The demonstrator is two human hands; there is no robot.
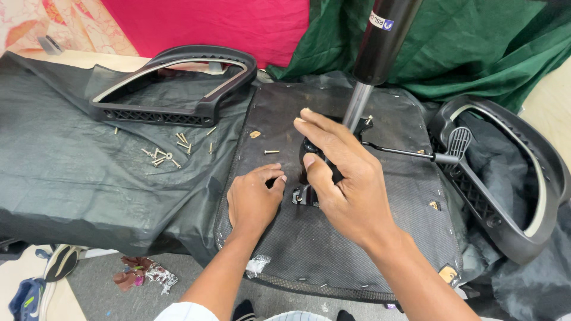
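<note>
Lying upside down at centre, the chair seat is topped by the black mechanism plate, which is gripped by the right hand. At eight o'clock, the left hand is pressed flat, fingers curled; loose screws are scattered at ten o'clock.

A person's two hands work at the black metal mechanism plate fixed to the underside of an upturned chair seat: the right hand grips the top of the plate beside the chrome gas-lift column, while the left hand rests flat on the fabric with its fingertips at the plate's edge. A single screw lies on the seat above the left hand, and more loose screws lie scattered on the dark plastic sheet near a detached black armrest. A second armrest lies to the right, next to the adjustment lever.
</note>
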